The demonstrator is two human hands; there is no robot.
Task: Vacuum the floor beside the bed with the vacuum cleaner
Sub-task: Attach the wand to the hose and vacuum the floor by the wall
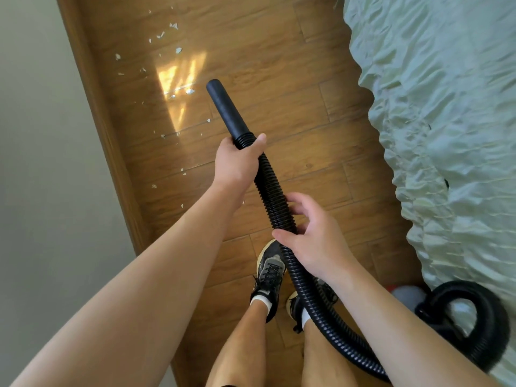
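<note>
I hold a black ribbed vacuum hose (272,196) that ends in a smooth black nozzle tube (226,108), raised above the wooden floor (279,65) and pointing forward and left. My left hand (237,160) grips the hose right behind the nozzle. Lower down the hose, my right hand (310,236) wraps it loosely, fingers partly apart. The hose loops back to the vacuum cleaner body (410,296), grey and red, mostly hidden at the lower right. White paper scraps (167,34) lie scattered on the floor ahead and to the left. The bed (446,107), under a pale wrinkled cover, runs along the right.
A wooden skirting board (92,88) and a pale wall (33,135) border the floor strip on the left. My feet in dark sneakers (269,270) stand on the floor under the hose. A sunlit patch (178,76) shines among the scraps.
</note>
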